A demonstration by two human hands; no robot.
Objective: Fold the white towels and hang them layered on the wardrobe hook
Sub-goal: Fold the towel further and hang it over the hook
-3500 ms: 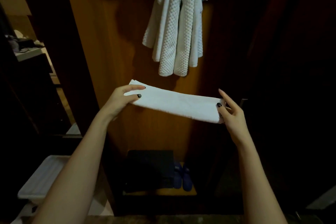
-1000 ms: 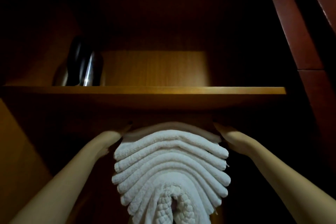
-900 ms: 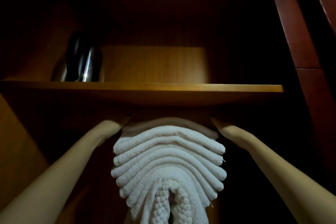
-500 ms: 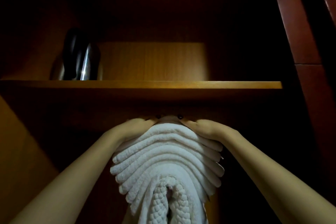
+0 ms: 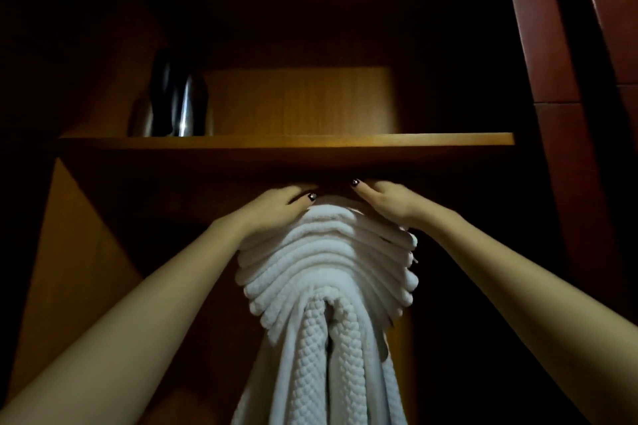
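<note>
White towels (image 5: pixel 324 266) hanging, L hand (image 5: pixel 272 210) & R hand (image 5: pixel 390 203) moved from sides onto top, pressing flat, grip released.

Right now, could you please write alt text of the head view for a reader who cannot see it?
The left hand and right hand rest atop layered, folded white towels hanging beneath an orange-brown wooden shelf in a dim wardrobe; a dark shiny metal vessel stands on the shelf.
</note>
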